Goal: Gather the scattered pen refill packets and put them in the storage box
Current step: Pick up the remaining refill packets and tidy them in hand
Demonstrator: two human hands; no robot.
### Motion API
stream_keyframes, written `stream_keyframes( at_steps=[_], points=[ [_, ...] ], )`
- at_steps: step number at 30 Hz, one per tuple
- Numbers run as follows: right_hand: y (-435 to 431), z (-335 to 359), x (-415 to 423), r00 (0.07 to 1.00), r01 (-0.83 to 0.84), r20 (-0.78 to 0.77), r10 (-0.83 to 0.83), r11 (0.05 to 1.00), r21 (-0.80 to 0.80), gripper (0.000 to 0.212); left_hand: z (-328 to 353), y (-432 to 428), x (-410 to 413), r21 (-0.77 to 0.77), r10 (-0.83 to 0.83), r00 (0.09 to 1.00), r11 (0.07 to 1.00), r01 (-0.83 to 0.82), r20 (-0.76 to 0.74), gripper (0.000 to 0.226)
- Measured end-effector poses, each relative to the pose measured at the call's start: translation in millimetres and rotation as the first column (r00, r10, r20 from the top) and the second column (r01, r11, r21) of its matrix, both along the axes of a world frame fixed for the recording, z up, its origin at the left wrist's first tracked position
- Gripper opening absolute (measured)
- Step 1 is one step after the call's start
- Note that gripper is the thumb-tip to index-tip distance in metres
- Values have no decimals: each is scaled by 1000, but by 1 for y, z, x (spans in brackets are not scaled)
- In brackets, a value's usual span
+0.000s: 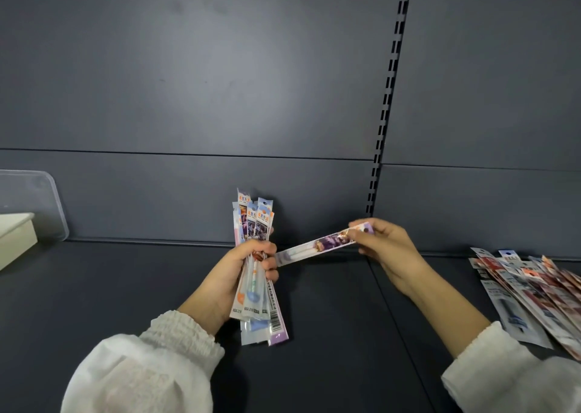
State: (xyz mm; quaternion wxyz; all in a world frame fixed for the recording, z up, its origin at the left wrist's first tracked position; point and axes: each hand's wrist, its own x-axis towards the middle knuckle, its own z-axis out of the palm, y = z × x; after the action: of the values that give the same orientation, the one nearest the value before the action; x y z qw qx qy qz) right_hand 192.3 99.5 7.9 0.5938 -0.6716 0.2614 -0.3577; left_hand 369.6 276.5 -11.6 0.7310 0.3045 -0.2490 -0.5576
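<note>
My left hand (pixel 242 264) grips an upright bundle of several pen refill packets (pixel 256 224) above the dark shelf, their tops fanned out. My right hand (pixel 388 249) pinches one end of a single purple-and-white packet (pixel 314 247), which lies nearly level with its other end touching the bundle by my left fingers. A pile of several more packets (pixel 531 296) lies scattered on the shelf at the far right. At the far left edge stands a white box (pixel 14 236), with a clear plastic lid (pixel 34 202) leaning on the back wall behind it.
The dark grey shelf surface (pixel 330 334) runs across the lower view, with a seam between two panels. A dark back wall rises behind it, with a slotted upright rail (pixel 385 107). White sleeves cover both forearms.
</note>
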Motion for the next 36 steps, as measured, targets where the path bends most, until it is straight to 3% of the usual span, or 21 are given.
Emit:
stream_keyframes(
  at_steps=[5, 10, 15, 18, 21, 26, 30, 32, 34, 36],
  points=[
    [10, 14, 0, 950, -90, 309, 33, 981, 172, 9, -1, 0, -6, 44, 48, 998, 998, -49, 34, 32],
    [12, 21, -1, 913, -102, 409, -15, 960, 262, 10, 2, 2, -12, 78, 69, 993, 994, -76, 91, 39],
    [28, 22, 5, 929, -171, 362, 74, 954, 245, 12, 9, 4, -26, 143, 49, 992, 988, -65, 113, 45],
    [50, 20, 15, 952, -207, 244, 183, 975, 77, 14, 11, 5, -40, 202, -100, 972, 978, 56, 214, 47],
    [62, 17, 19, 982, -130, 118, 149, 979, -154, 11, 11, 3, -49, 181, -171, 959, 975, 131, 226, 46],
    [66, 16, 20, 984, -75, 134, 116, 958, -275, 26, 11, 3, -50, 191, -142, 960, 977, 96, 242, 36],
    [65, 10, 26, 999, 20, 53, -6, 963, -268, 56, 5, -1, -47, 127, -221, 962, 971, 202, 159, 36],
    [64, 11, 26, 1000, -8, 15, 11, 988, -152, 69, 3, -3, -44, 93, -246, 962, 967, 236, 115, 40],
    [62, 12, 26, 990, -135, 43, 135, 991, -8, 70, 4, -3, -44, 75, -261, 957, 965, 253, 128, 41],
    [64, 13, 25, 969, -237, 71, 236, 972, -4, 56, 6, -2, -50, 74, -273, 947, 962, 264, 168, 37]
  ],
)
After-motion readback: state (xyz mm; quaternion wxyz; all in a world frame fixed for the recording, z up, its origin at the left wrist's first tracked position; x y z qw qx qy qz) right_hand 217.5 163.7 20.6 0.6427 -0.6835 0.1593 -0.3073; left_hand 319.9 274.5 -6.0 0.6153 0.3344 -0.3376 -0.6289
